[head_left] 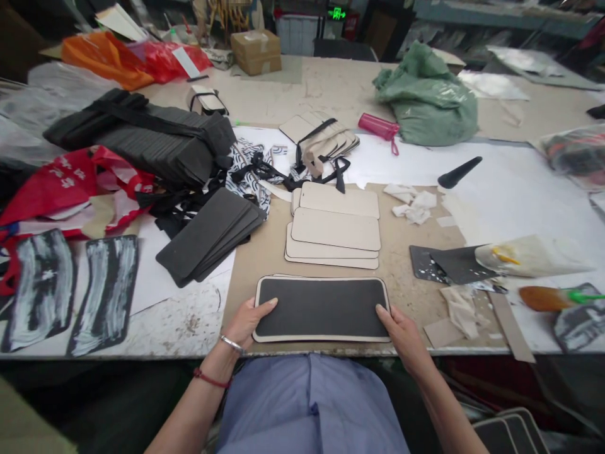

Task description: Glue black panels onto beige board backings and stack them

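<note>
Held at bottom centre of the frame, near the front edge of the desk (189,328): one pale-edged dark panel (321,308), dark face up, long side running left to right. Gripped at both short ends, apparently for an even, level hold. Left hand (242,323): pinching the left end, thumb on top, other fingers mostly hidden. Right hand (401,328): pinching the right end likewise, thumb over the border; middle of the dark face thus left uncovered.

Just beyond, at centre: pale boards (335,228), overlapping in staggered rows, perhaps for easy lifting one by one. Beneath these: brown sheet (265,252), probably for shielding the surface.

Left of centre: loose black boards (208,236), fanned, edges exposed, likely for ready separation. Upper left: dark bundle (165,142), bound with a black strap (155,120), seemingly against spilling.

Lower left: two white-streaked pieces (40,290), laid apart, streaked faces up, presumably against smearing. Lower right: brush (543,297), lying within likely reach of the right hand. Upper right: green bag (428,101), slumped beside a pink cylinder (378,126); reason for placement unclear.
</note>
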A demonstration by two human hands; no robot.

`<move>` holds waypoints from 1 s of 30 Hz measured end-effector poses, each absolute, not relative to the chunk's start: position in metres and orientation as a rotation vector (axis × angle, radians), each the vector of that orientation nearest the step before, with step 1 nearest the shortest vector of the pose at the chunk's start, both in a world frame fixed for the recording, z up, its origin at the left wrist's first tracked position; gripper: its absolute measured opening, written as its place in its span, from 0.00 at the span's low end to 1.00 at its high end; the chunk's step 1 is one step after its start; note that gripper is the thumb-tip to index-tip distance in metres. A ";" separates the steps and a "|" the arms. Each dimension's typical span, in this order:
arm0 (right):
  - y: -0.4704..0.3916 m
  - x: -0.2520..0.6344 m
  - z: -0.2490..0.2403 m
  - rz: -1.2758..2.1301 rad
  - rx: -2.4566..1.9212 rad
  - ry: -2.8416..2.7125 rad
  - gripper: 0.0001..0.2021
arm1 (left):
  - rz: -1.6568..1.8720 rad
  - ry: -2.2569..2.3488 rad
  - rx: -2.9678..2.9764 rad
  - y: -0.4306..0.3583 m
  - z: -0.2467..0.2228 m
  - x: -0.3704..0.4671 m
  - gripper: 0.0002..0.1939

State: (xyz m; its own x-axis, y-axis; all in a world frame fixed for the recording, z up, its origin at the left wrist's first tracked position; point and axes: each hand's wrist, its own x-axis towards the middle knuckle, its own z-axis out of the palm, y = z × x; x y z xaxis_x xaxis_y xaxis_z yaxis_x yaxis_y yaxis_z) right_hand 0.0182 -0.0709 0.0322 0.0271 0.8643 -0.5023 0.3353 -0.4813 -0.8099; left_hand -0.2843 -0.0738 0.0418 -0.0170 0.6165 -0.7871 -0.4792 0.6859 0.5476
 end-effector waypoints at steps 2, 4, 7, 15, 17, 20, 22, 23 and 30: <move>-0.070 0.019 0.031 1.505 -1.804 -1.200 0.20 | 0.859 1.338 0.139 -0.070 0.041 -0.286 0.10; -0.069 0.020 0.029 1.537 -1.782 -1.199 0.20 | 0.854 1.330 0.148 -0.067 0.039 -0.288 0.10; -0.068 0.022 0.025 1.570 -1.768 -1.220 0.20 | 0.857 1.298 0.169 -0.065 0.035 -0.291 0.12; -0.063 0.026 0.016 1.492 -1.815 -1.278 0.19 | 0.895 1.306 0.178 -0.065 0.024 -0.290 0.16; -0.063 0.026 0.016 1.429 -1.856 -1.318 0.19 | 0.895 1.313 0.177 -0.065 0.024 -0.289 0.16; -0.062 0.024 0.016 1.350 -1.917 -1.373 0.19 | 0.895 1.324 0.174 -0.065 0.025 -0.288 0.16; -0.061 0.023 0.017 1.315 -1.934 -1.405 0.18 | 0.892 1.328 0.168 -0.064 0.026 -0.288 0.16; -0.061 0.023 0.017 1.303 -1.936 -1.418 0.18 | 0.890 1.330 0.166 -0.064 0.027 -0.288 0.15; -0.061 0.027 0.010 1.302 -1.948 -1.414 0.17 | 0.902 1.324 0.157 -0.063 0.027 -0.287 0.15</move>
